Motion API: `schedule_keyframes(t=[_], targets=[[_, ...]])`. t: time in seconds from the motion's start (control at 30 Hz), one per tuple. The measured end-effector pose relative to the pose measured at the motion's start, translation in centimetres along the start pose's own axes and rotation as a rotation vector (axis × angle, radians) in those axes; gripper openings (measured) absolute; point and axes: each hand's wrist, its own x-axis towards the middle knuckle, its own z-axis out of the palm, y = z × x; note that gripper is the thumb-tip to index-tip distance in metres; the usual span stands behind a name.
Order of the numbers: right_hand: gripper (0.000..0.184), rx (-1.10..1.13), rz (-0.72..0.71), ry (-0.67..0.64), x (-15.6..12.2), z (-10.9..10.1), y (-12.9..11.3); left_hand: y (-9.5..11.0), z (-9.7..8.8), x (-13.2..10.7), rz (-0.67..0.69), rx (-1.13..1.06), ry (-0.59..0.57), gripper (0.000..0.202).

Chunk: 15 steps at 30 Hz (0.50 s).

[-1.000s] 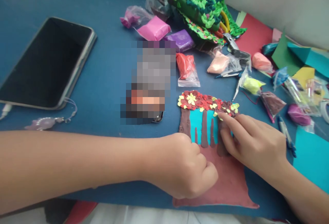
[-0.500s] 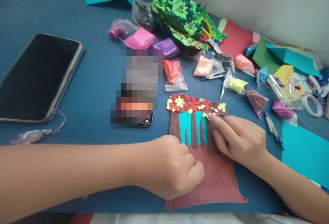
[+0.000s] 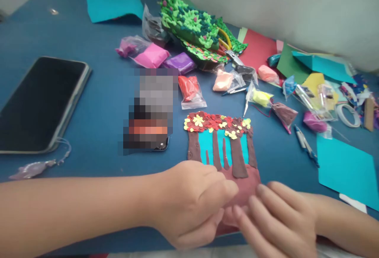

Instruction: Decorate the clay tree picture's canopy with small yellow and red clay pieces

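Observation:
A picture made of clay [image 3: 247,189] lies flat before me, with brown tree trunks over a turquoise background and a reddish-brown lower part. Small red, brown and yellow clay flowers [image 3: 217,122] cover its top edge. My left hand [image 3: 195,202] is closed above the lower left of the picture, thumb and fingers pressed together; what they hold, if anything, is hidden. Close by on its right, my right hand [image 3: 278,218] is over the lower right of the picture. Its fingers are bent and slightly blurred, thumb and index tips together near my left fingertips.
A large phone [image 3: 44,104] with a charm [image 3: 35,169] lies left. A blurred-out item [image 3: 151,112] lies nearer the middle. Bagged clay, such as a red packet [image 3: 190,90], spreads behind the picture. A pen [image 3: 306,145] and turquoise sheet [image 3: 345,171] lie right; green craft work [image 3: 195,23] stands behind.
My right hand has left the yellow flower pieces at the top of the picture and moved down beside my left hand. My left hand stays closed. The view has shifted slightly.

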Motion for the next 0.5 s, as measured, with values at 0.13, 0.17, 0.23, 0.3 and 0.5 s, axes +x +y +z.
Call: schedule_keyframes(t=[0.13, 0.17, 0.23, 0.3, 0.5], targets=[[0.018, 0.084, -0.147, 0.034, 0.25, 0.32, -0.76, 0.19, 0.22, -0.04, -0.008, -0.031, -0.093, 0.012], [0.021, 0.104, -0.158, 0.027, 0.36, 0.31, -0.61, 0.26, 0.23, -0.02, -0.011, -0.034, -0.108, 0.013], [0.022, 0.144, -0.158, -0.014, 0.46, 0.12, -0.36, 0.37, 0.23, 0.02, -0.026, -0.024, -0.123, 0.015], [0.020, 0.178, -0.120, -0.071, 0.35, -0.13, -0.40, 0.45, 0.25, 0.04, -0.030, -0.010, -0.128, 0.015], [0.019, 0.252, -0.171, -0.002, 0.08, 0.11, -0.50, 0.44, 0.47, -0.03, -0.005, 0.033, -0.110, 0.016]])
